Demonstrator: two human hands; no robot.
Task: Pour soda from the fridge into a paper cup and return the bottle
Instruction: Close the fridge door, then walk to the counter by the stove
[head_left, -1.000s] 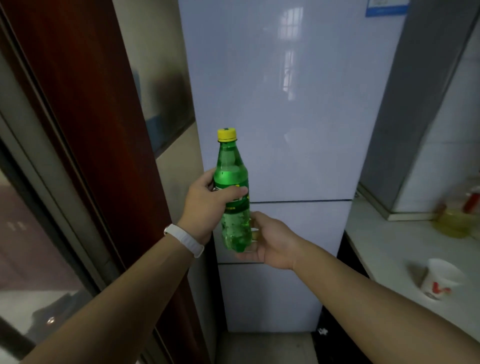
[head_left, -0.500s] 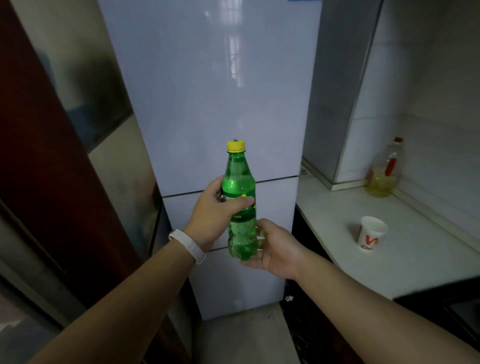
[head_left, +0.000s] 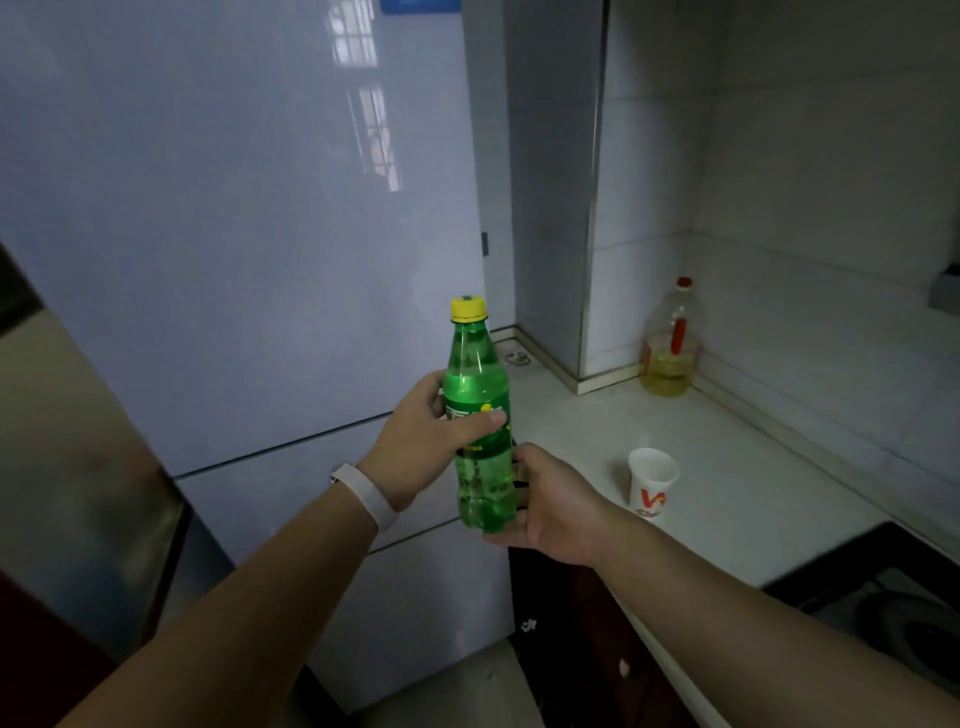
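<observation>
A green soda bottle (head_left: 478, 384) with a yellow cap stands upright in front of me, cap on. My left hand (head_left: 421, 441), with a white wristband, wraps its labelled middle. My right hand (head_left: 550, 499) cups the bottle's base from the right. A white paper cup (head_left: 652, 480) with a red mark stands upright on the white counter (head_left: 727, 493), to the right of my right hand. The pale fridge (head_left: 249, 234) fills the left and middle, doors shut.
A large oil bottle (head_left: 670, 348) with a red cap stands in the counter's back corner by the tiled wall. A dark stove top (head_left: 904, 613) lies at the right front. Dark cabinets run below the counter. A wood door frame is at far left.
My view has swung right, so the counter, cup and oil bottle sit nearer the middle. Both hands keep the same hold on the bottle.
</observation>
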